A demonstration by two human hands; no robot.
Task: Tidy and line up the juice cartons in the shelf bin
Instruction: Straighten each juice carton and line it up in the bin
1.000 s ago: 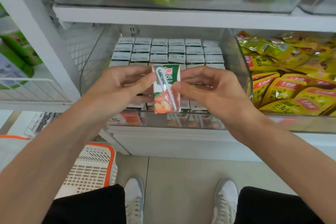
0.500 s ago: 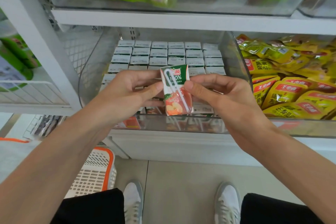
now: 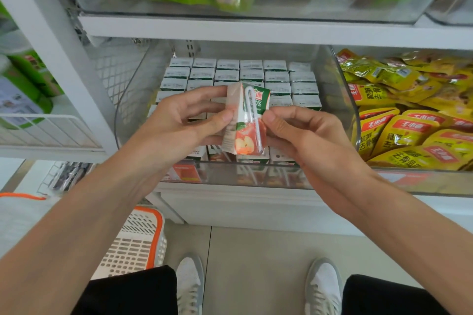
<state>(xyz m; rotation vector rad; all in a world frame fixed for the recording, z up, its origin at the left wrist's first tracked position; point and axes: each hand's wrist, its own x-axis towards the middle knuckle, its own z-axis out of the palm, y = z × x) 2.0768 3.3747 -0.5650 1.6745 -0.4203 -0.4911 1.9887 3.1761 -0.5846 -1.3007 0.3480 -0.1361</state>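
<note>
A white shelf (image 3: 256, 30) carries a clear bin (image 3: 335, 89) under its upper board. Right of the bin, touching its wall, lies a heap of yellow pouches (image 3: 409, 130). Below the bin and to its left, a white basket (image 3: 135, 243) with an orange rim stands on the floor. Inside the bin, cartons (image 3: 252, 75) stand upright in close rows from the back wall forward, tops showing; a few more stand against the front wall.

Over the front half of the bin, the left hand (image 3: 179, 125) and right hand (image 3: 307, 135) hold one carton (image 3: 243, 135) between them, clear of the rows. The left thumb presses its left side with fingers curled behind; the right thumb and fingers pinch its right edge. The carton is tilted, top leaning right, apple picture toward the camera. A wrapped straw (image 3: 252, 115) lies along that face.
</note>
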